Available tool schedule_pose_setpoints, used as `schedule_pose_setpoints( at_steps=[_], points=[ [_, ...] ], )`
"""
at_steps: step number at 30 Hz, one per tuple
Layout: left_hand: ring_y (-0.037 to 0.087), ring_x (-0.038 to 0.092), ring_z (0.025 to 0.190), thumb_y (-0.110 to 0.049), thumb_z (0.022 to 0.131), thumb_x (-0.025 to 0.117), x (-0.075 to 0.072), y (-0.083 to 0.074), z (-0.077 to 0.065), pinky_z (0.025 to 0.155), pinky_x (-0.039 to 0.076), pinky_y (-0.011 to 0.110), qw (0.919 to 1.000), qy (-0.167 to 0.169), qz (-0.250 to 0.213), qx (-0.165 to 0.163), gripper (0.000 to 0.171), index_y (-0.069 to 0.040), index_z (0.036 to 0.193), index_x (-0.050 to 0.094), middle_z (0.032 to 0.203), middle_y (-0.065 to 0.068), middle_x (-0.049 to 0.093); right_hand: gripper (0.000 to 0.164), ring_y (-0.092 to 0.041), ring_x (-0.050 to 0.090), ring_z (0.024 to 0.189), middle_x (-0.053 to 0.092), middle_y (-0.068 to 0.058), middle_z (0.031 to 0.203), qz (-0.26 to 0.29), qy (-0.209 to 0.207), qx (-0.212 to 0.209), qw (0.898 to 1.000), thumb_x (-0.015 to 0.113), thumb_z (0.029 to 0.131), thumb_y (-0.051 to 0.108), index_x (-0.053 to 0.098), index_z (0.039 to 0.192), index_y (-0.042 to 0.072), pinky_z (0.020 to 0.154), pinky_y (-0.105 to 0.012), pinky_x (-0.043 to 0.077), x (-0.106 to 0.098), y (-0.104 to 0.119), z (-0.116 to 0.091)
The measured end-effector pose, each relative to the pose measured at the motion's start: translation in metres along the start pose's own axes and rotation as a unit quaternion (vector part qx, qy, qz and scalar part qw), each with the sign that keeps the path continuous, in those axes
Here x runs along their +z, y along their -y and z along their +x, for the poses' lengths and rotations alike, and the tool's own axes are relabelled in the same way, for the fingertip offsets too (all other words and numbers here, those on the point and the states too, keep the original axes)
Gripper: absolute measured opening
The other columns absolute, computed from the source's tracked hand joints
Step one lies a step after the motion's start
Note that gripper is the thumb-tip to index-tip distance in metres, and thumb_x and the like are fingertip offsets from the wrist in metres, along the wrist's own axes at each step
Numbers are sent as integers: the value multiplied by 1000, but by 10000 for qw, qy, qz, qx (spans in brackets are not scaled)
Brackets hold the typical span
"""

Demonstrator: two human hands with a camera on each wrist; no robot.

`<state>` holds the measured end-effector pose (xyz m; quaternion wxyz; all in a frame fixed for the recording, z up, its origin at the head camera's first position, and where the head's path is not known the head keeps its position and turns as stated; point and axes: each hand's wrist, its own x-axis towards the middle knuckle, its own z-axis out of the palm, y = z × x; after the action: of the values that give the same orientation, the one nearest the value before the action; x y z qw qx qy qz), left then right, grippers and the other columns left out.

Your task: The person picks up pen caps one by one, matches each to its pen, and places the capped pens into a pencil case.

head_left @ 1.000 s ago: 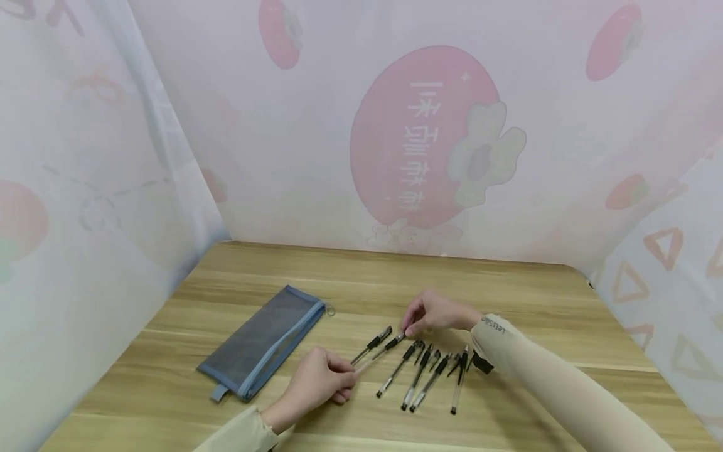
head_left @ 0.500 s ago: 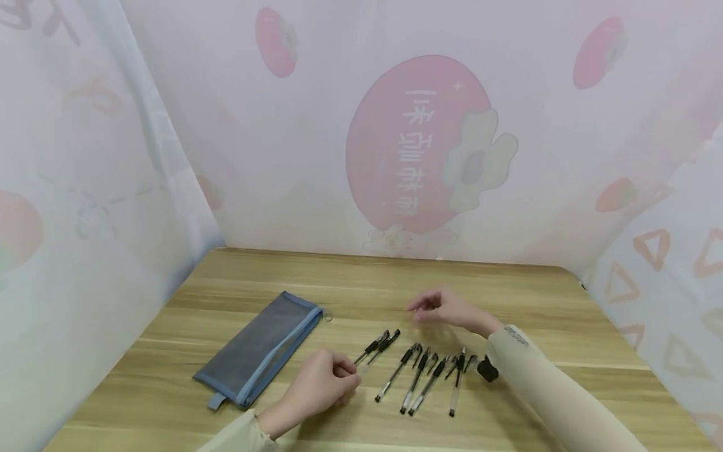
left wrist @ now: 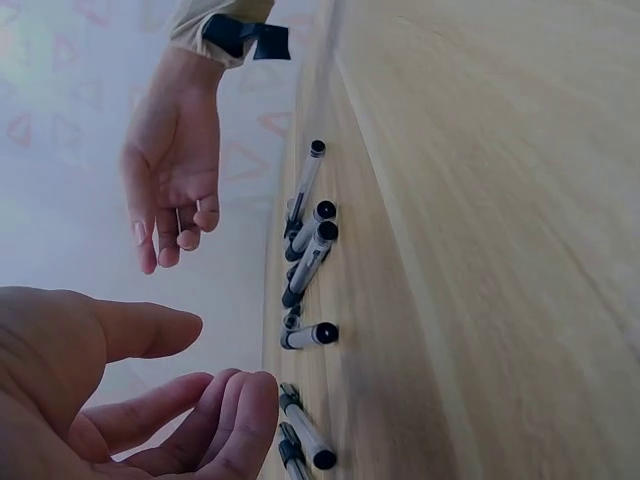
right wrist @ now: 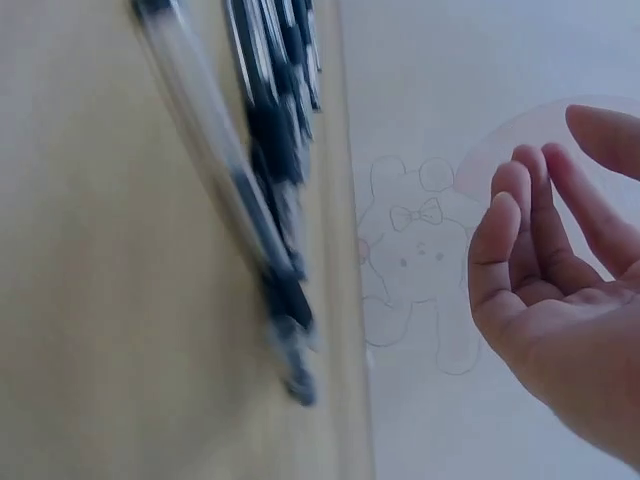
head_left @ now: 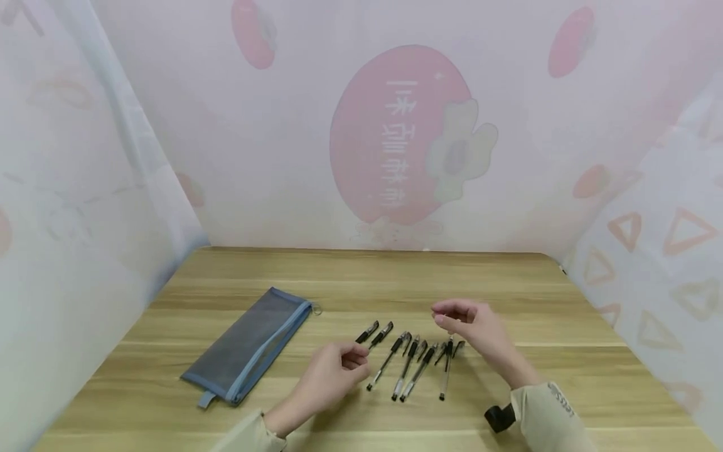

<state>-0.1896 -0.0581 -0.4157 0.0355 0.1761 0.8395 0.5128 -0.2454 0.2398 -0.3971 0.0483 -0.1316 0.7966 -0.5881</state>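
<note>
Six pens (head_left: 411, 352) lie in a loose, fanned row on the table (head_left: 237, 270), all w/ clip ends away from the person & plain ends nearer; prob. set one way round so the row stays neat & each can be got at singly. Two on the L sit close together, w/ a small gap btwn them & the other four; the R-most pen (head_left: 449, 351) is angled differently from its neighbours, & the clips thereabouts overlap, so I can't tell what touches what. The pouch (head_left: 245, 342) lies flat to the L of the row, slanted, zip (head_left: 268, 355) side facing the pens, prob. so its long edge is handy; whether the zip's undone, can't tell. L hand (head_left: 336, 370): fingers loosely bent, thumb apart from fingertips, nothing in the gap per L wrist view; prob. lowered there to be near the pens' plain ends. R hand (head_left: 480, 329): raised, fingers softly curved, thumb well clear of them, nothing held; looks like a relaxed hover. Rel. to hands: the two L pens are just beyond the L fingertips, their near ends hidden behind that hand in head view (contact unclear); R-most pen is below & just L of the R hand, apart from it; the other three lie btwn the hands. Pouch is L of & a bit beyond the L hand, not touching.
</note>
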Motion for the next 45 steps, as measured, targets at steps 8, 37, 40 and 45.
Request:
schedule_pose_setpoints(
  at_steps=[8, 37, 40, 45],
  points=[
    [14, 64, 83, -8, 87, 73, 9, -6, 16, 74, 55, 25, 9995, 247, -110, 162, 25, 3, 108, 69, 92, 1, 68, 32, -26, 61, 101, 61, -26, 119, 739, -402, -64, 9964, 74, 89, 12, 66, 117, 1, 89, -38, 53, 15, -13, -17],
    [25, 66, 86, 1, 77, 80, 21, 1, 31, 76, 56, 28, 9977, 497, 319, 335, 38, 8, 111, 66, 96, 10, 68, 36, -45, 54, 115, 63, -22, 120, 1323, -169, 3, 9911, 75, 88, 18, 65, 119, 0, 94, -50, 49, 25, -24, -19],
    [24, 65, 86, 2, 76, 81, 22, 2, 32, 76, 55, 28, 9975, 519, 354, 331, 39, 8, 112, 66, 97, 10, 68, 36, -45, 56, 113, 61, -26, 121, 1286, -164, -29, 9916, 74, 89, 18, 65, 119, -1, 93, -49, 50, 25, -24, -20],
    [23, 65, 86, 5, 72, 81, 23, 4, 35, 77, 56, 29, 9972, 585, 331, 339, 42, 8, 111, 66, 97, 9, 68, 34, -36, 61, 102, 61, -28, 117, 1249, -187, -95, 9919, 73, 90, 16, 65, 117, -3, 88, -46, 53, 25, -24, -20]
  ],
)
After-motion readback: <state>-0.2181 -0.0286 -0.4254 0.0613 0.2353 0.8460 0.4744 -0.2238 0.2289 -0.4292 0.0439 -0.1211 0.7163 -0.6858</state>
